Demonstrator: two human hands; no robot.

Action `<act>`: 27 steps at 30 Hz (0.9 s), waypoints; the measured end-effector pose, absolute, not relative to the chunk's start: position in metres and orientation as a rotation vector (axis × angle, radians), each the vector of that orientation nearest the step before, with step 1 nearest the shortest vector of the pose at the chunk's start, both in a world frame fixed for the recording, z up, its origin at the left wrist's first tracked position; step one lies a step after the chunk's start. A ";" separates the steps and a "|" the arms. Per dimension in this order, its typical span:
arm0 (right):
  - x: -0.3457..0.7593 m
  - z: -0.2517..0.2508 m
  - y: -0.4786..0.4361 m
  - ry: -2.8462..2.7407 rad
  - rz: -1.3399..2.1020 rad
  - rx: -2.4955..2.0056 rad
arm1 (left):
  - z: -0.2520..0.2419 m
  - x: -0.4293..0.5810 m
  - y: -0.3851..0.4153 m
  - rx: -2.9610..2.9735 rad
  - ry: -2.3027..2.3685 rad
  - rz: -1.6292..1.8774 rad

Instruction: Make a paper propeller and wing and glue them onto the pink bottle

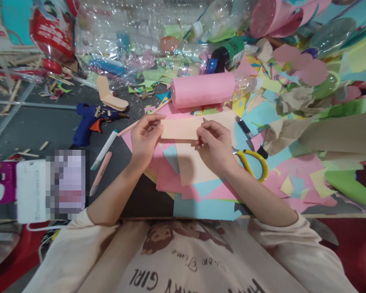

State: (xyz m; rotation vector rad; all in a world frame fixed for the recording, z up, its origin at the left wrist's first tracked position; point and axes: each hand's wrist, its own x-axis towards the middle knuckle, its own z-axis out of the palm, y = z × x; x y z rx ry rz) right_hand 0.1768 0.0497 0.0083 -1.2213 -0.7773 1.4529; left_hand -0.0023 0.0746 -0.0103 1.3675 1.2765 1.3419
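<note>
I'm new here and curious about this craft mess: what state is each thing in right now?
Peach paper strip: flat, held at both ends.
Left hand: fingers pinching the strip's left end.
Right hand: fingers pinching the strip's right end.
Pink paper roll: rolled up, lying on its side.
Yellow-handled scissors: lying flat beside the right wrist, unheld.
Blue glue gun: lying on its side, unheld.

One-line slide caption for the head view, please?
Left hand and right hand hold a peach paper strip over coloured paper scraps; yellow scissors and blue glue gun nearby.
</note>
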 end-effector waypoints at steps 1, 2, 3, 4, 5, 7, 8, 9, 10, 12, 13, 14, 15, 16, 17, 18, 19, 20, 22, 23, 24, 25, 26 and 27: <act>0.177 0.008 0.050 -0.781 1.447 -1.217 | -0.012 -0.003 0.075 1.377 1.267 1.362; 0.177 0.009 0.050 -0.784 1.439 -1.213 | -0.014 -0.003 0.076 1.388 1.253 1.384; 0.177 0.009 0.050 -0.788 1.428 -1.210 | -0.015 -0.004 0.076 1.399 1.237 1.405; 0.178 0.009 0.050 -0.795 1.416 -1.207 | -0.017 -0.004 0.076 1.408 1.221 1.424; 0.178 0.009 0.050 -0.803 1.404 -1.204 | -0.018 -0.004 0.076 1.416 1.210 1.442; 0.177 0.008 0.050 -0.817 1.384 -1.194 | -0.019 -0.005 0.075 1.440 1.196 1.483; 0.177 0.007 0.050 -0.820 1.380 -1.189 | -0.019 -0.004 0.074 1.456 1.195 1.501; 0.177 0.007 0.050 -0.811 1.376 -1.181 | -0.018 -0.004 0.073 1.477 1.191 1.512; 0.177 0.006 0.050 -0.794 1.375 -1.173 | -0.018 -0.003 0.072 1.504 1.183 1.518; 0.177 0.005 0.050 -0.754 1.377 -1.161 | -0.018 -0.002 0.070 1.554 1.155 1.515; 0.177 0.005 0.051 -0.737 1.379 -1.160 | -0.018 -0.001 0.069 1.568 1.137 1.520; 0.176 0.004 0.051 -0.720 1.379 -1.159 | -0.018 0.000 0.068 1.575 1.119 1.530; 0.176 0.004 0.051 -0.707 1.379 -1.160 | -0.018 0.000 0.067 1.578 1.105 1.539; 0.176 0.004 0.051 -0.697 1.380 -1.161 | -0.019 0.001 0.067 1.585 1.093 1.545; 0.176 0.005 0.051 -0.689 1.379 -1.161 | -0.018 0.001 0.067 1.601 1.082 1.547; 0.176 0.005 0.051 -0.684 1.377 -1.160 | -0.018 0.001 0.066 1.629 1.069 1.541; 0.176 0.005 0.051 -0.684 1.373 -1.157 | -0.017 0.000 0.066 1.665 1.054 1.524; 0.176 0.005 0.051 -0.685 1.368 -1.153 | -0.016 0.000 0.067 1.701 1.037 1.501; 0.175 0.005 0.052 -0.688 1.359 -1.146 | -0.013 -0.001 0.067 1.752 1.002 1.448; 0.175 0.005 0.052 -0.691 1.355 -1.144 | -0.012 -0.001 0.068 1.758 0.993 1.426; 0.176 0.004 0.052 -0.696 1.353 -1.144 | -0.011 -0.002 0.068 1.752 0.989 1.414; 0.176 0.004 0.052 -0.703 1.351 -1.147 | -0.011 -0.002 0.068 1.737 0.992 1.414; 0.176 0.003 0.052 -0.712 1.350 -1.152 | -0.011 -0.001 0.068 1.717 0.999 1.424; 0.176 0.003 0.052 -0.718 1.349 -1.157 | -0.012 -0.001 0.069 1.695 1.007 1.438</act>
